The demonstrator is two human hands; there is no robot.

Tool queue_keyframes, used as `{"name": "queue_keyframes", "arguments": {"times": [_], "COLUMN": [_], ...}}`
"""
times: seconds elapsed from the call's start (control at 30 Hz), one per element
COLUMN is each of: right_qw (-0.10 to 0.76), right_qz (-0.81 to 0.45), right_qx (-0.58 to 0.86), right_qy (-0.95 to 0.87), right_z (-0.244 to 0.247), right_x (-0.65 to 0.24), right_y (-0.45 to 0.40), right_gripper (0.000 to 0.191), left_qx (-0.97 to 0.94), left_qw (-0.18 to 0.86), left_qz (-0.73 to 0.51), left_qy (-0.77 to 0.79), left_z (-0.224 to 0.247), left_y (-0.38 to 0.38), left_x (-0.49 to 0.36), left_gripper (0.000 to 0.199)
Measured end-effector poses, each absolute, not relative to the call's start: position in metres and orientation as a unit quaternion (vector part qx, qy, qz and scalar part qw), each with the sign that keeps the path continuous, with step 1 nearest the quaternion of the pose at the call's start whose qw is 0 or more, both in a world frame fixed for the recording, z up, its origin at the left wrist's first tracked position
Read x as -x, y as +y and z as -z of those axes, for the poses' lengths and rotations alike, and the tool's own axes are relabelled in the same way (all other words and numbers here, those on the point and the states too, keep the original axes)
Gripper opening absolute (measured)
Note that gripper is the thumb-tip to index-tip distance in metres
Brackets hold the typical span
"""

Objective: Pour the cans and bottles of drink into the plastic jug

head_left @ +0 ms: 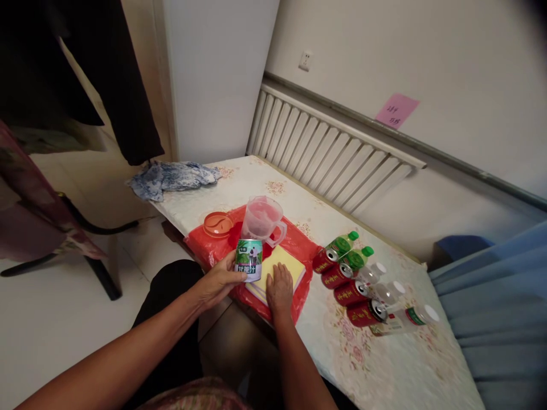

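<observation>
My left hand (220, 280) is wrapped round a green and white drink can (248, 261), held upright over the near edge of a red plastic sheet (302, 299). My right hand (280, 287) lies palm down, fingers stretched out, on a small stack of folded yellow cloths (287, 259). Just beyond the can stands a clear pinkish measuring jug (261, 219) with its handle to the right. A round orange-red lid or dish (217, 225) sits left of the jug. Something dark red lies partly hidden behind the can and jug.
Several red cans (351, 291) lie in a row on the right of the table (316, 336), alongside several plastic bottles (390, 291), some green-capped. A crumpled blue-white cloth (175, 177) lies at the far left corner. A radiator (316, 142) lines the wall; a blue curtain (496, 307) hangs right.
</observation>
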State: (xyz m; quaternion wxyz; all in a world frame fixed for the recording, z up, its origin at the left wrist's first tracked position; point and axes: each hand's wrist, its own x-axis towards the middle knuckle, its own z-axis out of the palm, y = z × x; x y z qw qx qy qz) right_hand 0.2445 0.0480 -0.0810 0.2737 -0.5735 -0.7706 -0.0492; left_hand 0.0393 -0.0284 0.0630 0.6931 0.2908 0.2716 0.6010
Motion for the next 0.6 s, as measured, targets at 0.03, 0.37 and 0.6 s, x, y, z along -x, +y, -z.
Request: {"name": "queue_keyframes", "arguments": {"times": [0.03, 0.37, 0.6], "right_qw": [0.275, 0.268, 0.275], "right_qz": [0.049, 0.029, 0.032], "right_qx": [0.574, 0.581, 0.577], "right_qy": [-0.77, -0.768, -0.768], "right_z": [0.081, 0.076, 0.078], "right_x": [-0.244, -0.243, -0.244], "right_y": [0.048, 0.045, 0.045], "right_gripper": [0.04, 0.042, 0.041], "left_qx": [-0.291, -0.266, -0.282], "left_qw": [0.695, 0.694, 0.705], "left_qz": [-0.6, -0.601, -0.579], "left_qy": [0.271, 0.294, 0.299], "left_z": [-0.062, -0.053, -0.039], "left_y": [-0.028, -0.026, -0.022], "left_x": [-0.039, -0.037, -0.037], "left_gripper": [0.063, 0.058, 0.062]}}
